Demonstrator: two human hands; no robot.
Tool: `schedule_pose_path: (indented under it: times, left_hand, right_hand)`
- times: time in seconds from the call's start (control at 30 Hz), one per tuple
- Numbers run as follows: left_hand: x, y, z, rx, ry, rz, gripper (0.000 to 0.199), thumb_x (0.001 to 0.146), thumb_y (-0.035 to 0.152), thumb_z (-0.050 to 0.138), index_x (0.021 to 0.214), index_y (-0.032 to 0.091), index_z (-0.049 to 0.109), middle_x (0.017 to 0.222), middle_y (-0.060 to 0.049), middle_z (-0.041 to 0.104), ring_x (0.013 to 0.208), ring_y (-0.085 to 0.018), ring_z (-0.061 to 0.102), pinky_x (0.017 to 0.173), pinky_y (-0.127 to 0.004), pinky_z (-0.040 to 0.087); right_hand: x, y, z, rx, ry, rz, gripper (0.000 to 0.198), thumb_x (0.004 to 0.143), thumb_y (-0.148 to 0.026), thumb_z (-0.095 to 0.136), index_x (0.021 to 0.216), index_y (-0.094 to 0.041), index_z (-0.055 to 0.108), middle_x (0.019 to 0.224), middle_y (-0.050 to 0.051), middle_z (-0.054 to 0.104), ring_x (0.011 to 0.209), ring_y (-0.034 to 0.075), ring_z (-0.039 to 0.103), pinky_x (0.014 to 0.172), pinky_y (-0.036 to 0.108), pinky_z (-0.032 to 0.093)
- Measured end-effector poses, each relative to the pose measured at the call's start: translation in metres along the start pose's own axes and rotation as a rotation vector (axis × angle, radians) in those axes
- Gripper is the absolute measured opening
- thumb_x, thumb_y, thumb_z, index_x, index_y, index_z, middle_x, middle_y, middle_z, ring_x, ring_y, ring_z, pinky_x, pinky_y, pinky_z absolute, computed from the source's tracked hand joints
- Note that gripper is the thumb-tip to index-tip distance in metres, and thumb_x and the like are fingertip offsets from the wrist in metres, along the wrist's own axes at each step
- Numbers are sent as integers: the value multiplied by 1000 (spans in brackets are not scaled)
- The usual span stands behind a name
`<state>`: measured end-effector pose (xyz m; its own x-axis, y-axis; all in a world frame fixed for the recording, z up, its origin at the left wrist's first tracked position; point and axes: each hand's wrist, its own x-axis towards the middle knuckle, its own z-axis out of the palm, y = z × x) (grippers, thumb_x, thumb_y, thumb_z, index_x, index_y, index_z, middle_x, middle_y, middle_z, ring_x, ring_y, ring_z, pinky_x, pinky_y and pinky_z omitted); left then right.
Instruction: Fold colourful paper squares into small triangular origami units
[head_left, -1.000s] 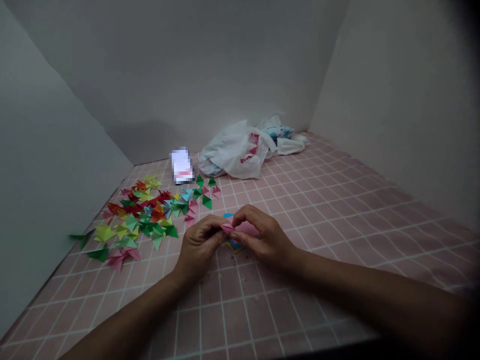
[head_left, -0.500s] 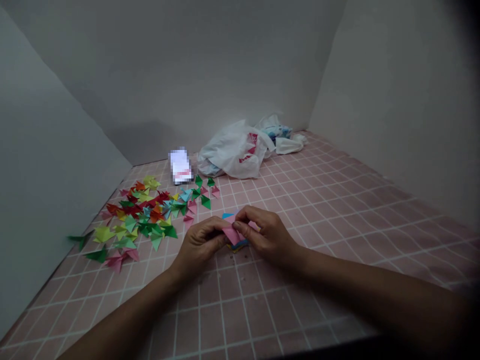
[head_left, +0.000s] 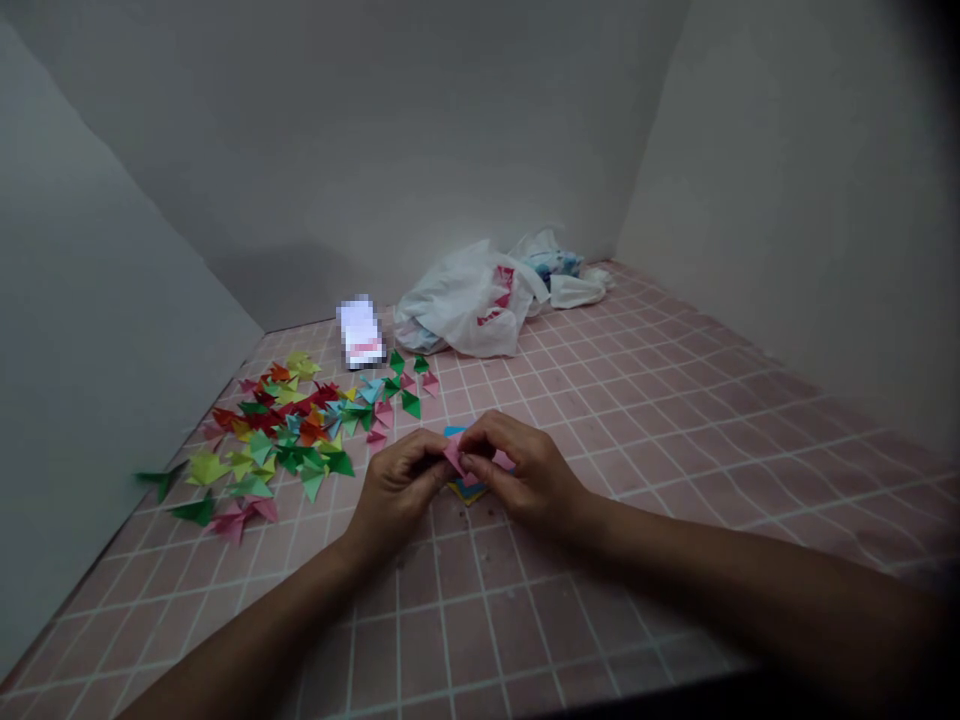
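Observation:
A small folded piece of pink origami paper (head_left: pixel 454 455) is pinched between my two hands, a little above the table. My left hand (head_left: pixel 401 485) grips its left side between thumb and fingers. On the other side, my right hand (head_left: pixel 521 465) presses it with thumb and forefinger. Beneath the hands lies a small stack of coloured paper sheets (head_left: pixel 471 494), with blue, yellow and pink edges showing; the hands hide most of it. To the left spreads a pile of folded paper cranes (head_left: pixel 300 425) in red, green, yellow, pink and light blue.
A lit phone (head_left: pixel 362 332) with a blurred screen stands behind the cranes. White plastic bags (head_left: pixel 472 300) with red print lie at the back. Pale walls (head_left: pixel 435 120) enclose the pink checked tablecloth (head_left: pixel 675 400) at the back and both sides.
The pink paper has been folded smaller, and less of it shows between my fingers. My right hand has shifted slightly left, exposing more of the stack beneath.

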<state>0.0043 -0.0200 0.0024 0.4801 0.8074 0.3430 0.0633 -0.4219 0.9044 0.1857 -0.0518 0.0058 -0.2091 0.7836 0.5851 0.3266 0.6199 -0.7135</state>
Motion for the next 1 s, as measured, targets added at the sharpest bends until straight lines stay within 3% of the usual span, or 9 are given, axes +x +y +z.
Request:
schedule_pose_path:
  times: [0.27,0.47,0.7,1.0]
  left_hand:
    - [-3,-2,0,178,34,71,7,87,15,62,86,19,67,82,-2,66,76,-15,63,71,-25,48]
    - [-2,1,1,294,64,124,9,86,11,60,82,18,64,79,-2,66,73,-14,62,68,-25,47]
    - [-2,3,1,484,60,244,12,85,8,59,82,19,62,75,-1,64,70,-14,61,65,-24,46]
    - [-1,2,1,488,54,240,13,86,6,58,81,18,61,75,-1,64,69,-14,60,64,-24,45]
  right_hand:
    - [-3,0,4,47,-36,91,8,84,-12,63,81,-16,58,76,1,57,68,12,53,63,25,41]
    - [-1,-1,2,71,-83,17,10,92,-14,53,84,-17,59,81,3,61,77,14,57,70,27,44]
    - [-2,0,1,38,-111,65,9,91,-14,53,86,-16,59,77,2,62,68,12,56,64,25,43]
    - [-2,-1,2,40,-112,79,13,91,-15,49,83,-16,59,72,1,61,63,11,55,62,24,43]
